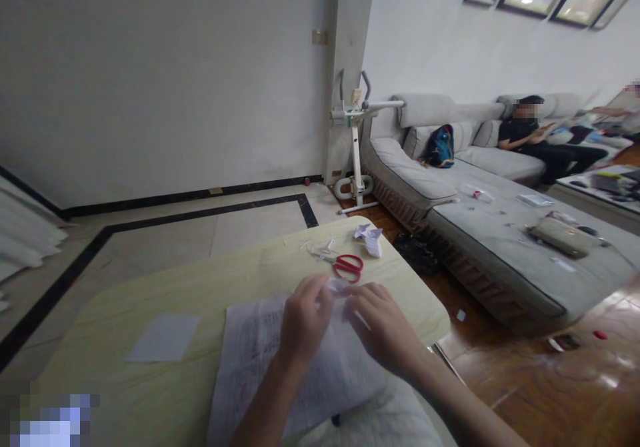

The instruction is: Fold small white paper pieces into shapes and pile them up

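Between my two hands is a small piece of white paper point(339, 287), partly hidden by the fingers. My left hand point(309, 310) pinches it from the left, fingers closed. From the right, my right hand point(373, 317) grips its other side with bent fingers. Both hands are above a large printed sheet point(255, 360) that overhangs the table's near edge. Just beyond the hands lie scissors with red handles point(349, 268). Crumpled or folded white paper point(370, 240) rests near the far right corner, with thin paper scraps point(327, 247) beside the blades.
A blank paper square point(164, 338) lies on the left of the pale yellow table point(200, 283). Beyond the table are a grey sofa point(505, 240) with a backpack point(441, 147), a seated person point(525, 133), an exercise bike point(355, 147) and a black bag point(416, 253) on the floor.
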`<state>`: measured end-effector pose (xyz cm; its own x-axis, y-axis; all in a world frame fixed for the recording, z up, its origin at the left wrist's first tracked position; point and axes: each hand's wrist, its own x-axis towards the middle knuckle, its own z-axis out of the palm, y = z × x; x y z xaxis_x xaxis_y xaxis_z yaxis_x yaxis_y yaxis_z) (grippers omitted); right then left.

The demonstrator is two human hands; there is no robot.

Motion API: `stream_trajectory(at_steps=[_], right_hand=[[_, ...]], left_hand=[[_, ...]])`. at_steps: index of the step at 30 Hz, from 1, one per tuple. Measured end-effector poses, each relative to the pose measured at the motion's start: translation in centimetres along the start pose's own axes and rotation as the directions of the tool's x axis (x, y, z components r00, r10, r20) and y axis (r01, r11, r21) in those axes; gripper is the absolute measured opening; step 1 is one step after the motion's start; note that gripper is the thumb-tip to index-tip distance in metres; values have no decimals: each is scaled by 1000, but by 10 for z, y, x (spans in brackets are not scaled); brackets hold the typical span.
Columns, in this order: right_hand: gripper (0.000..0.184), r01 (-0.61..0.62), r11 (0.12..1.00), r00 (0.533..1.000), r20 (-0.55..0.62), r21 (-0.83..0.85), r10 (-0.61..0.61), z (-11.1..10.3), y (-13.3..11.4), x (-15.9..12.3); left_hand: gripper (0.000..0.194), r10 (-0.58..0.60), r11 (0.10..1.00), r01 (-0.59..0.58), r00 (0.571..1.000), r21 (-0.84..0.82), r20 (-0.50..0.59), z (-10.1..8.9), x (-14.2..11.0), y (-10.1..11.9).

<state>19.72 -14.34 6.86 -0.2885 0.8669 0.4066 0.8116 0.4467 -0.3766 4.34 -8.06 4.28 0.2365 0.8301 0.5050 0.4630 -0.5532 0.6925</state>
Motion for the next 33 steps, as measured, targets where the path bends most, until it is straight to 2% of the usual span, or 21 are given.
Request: stream_trajectory(at_steps=[5, 12, 22, 26, 33], right_hand=[[9, 62, 996, 997, 59, -67, -58, -2, -5, -2], [9, 91, 994, 990, 114, -54, -84, -4, -10, -9], [14, 74, 996, 992, 94, 53, -79, -3, -13, -13], [18, 99, 987, 989, 99, 125, -112, -7, -12, -15], [17, 95, 962, 994, 22, 256, -104, -11, -15, -19]], left_hand=[[24, 14, 1000, -13, 1000, 6, -18, 0, -1, -3], [22, 28, 1000, -28, 1000, -14, -12, -4, -8, -6], [22, 40, 999, -40, 999, -21, 1, -9, -14, -8], [22, 44, 999, -44, 999, -20, -4, -14, -15, -7], [19, 80, 997, -80, 997, -23, -2, -28, -16, 4]])
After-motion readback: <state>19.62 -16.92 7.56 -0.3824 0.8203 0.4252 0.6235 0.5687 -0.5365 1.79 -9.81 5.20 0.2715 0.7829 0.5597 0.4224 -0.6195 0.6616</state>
